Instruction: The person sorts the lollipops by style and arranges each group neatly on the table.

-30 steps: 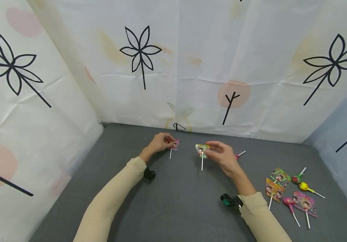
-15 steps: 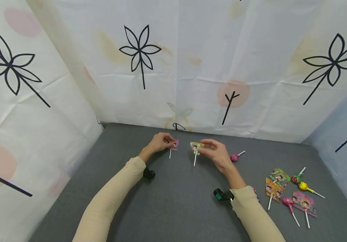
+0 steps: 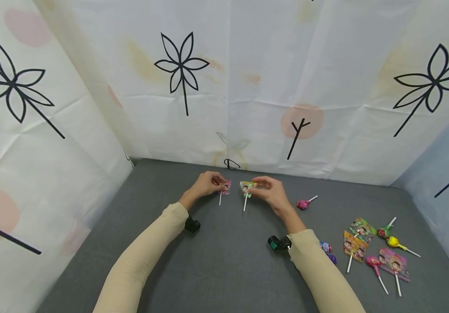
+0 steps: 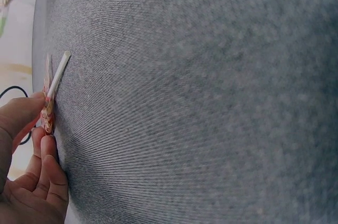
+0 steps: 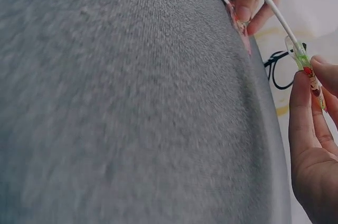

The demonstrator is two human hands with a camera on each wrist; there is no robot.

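Observation:
My left hand (image 3: 208,184) pinches the edge of a flat lollipop in a pink wrapper (image 3: 226,187) near the back of the table; its white stick (image 4: 59,73) points toward me. Just to the right, my right hand (image 3: 272,192) holds another flat lollipop in a green and yellow wrapper (image 3: 246,188) between thumb and fingers. That one's white stick (image 5: 278,17) slants down, and the right wrist view shows it raised over the grey table. A narrow gap separates the two wrappers in the head view.
A round pink lollipop (image 3: 303,204) lies right of my right hand. Further right are flat lollipops in green (image 3: 363,229), orange (image 3: 355,246) and pink (image 3: 396,263) wrappers, with round green (image 3: 383,232), yellow (image 3: 393,241) and pink (image 3: 373,261) ones. Blue lollipops (image 3: 326,247) show beside my right sleeve.
My right hand has moved left with the green and yellow lollipop, closer to the pink one. The round pink lollipop and the blue ones have come into sight. My left hand stays put.

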